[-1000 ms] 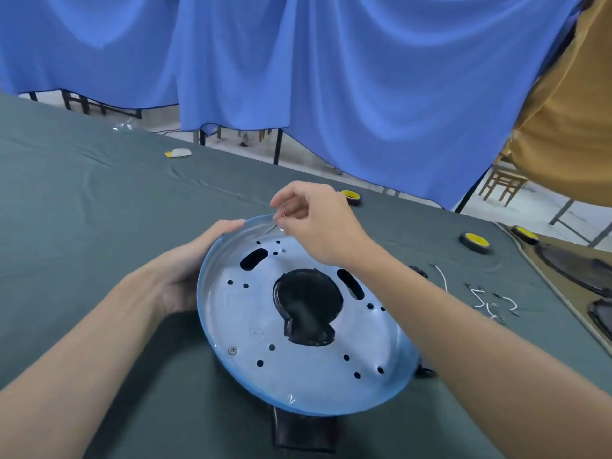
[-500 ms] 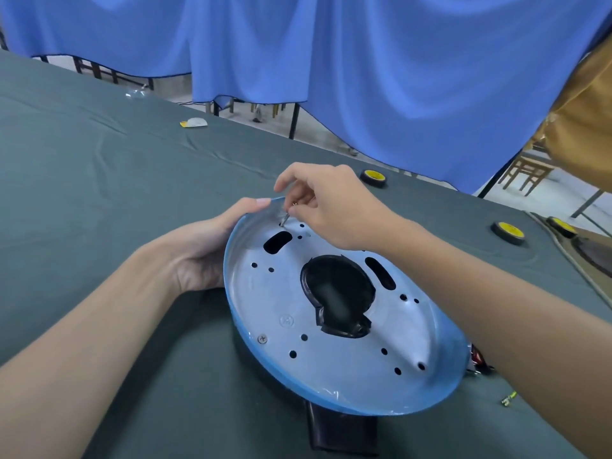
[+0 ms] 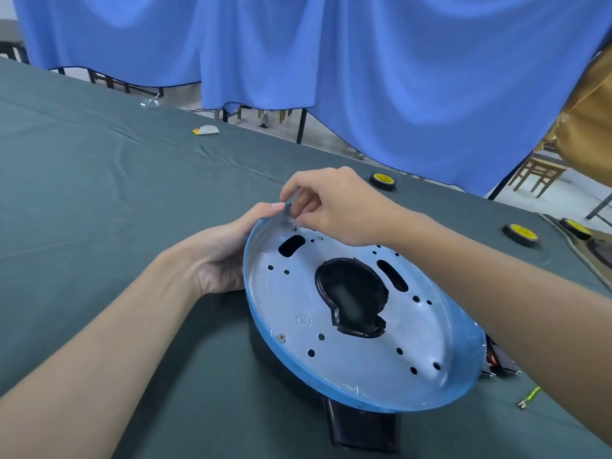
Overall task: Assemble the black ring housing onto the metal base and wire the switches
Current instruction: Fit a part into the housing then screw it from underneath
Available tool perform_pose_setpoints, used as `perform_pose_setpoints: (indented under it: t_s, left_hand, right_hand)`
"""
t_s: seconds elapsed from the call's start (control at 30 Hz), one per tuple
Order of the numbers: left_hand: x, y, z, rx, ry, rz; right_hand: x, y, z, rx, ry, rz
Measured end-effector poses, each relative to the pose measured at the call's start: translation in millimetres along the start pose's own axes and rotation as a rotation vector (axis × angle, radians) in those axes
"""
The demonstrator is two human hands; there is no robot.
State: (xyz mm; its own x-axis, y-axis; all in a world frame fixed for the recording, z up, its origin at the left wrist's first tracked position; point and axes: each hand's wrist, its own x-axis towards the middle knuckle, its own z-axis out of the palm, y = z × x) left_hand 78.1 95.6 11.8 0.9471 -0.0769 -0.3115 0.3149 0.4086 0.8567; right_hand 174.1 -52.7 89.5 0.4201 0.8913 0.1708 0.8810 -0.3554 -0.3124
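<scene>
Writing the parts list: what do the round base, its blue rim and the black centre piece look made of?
Round base: stamped sheet metal, dull silver, punched holes. Blue rim: likely protective film, wrinkled and shiny at the edge. Black centre piece: probably moulded plastic, semi-gloss.

Open cloth [image 3: 99,210] left of metal base [image 3: 291,303]; tape rolls [image 3: 520,234] dot the right

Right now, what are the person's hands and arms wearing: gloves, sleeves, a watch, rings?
Nothing that shows. The left hand and right hand are bare, without gloves. Both forearms are uncovered to the frame edge; no sleeve, watch, band or ring is visible.
</scene>
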Motion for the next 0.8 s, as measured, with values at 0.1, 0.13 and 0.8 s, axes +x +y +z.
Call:
perform_pose_setpoints:
  t_s: [0.1,0.13,0.8]
  left_hand:
    - [0.9,0.3,0.0,0.002,0.012,-0.005]
    - [1.1,0.3,0.2,0.002,0.016,-0.006]
    - [-2.3,-2.8,-5.0,-0.007,0.014,-0.036]
  right_hand:
    - [0.8,0.4,-1.8,-0.001,0.011,-0.012]
    - [0.9,0.4,-1.8,0.001,0.009,-0.015]
    - [3.1,4.3,9.0,-0.072,-0.021,0.038]
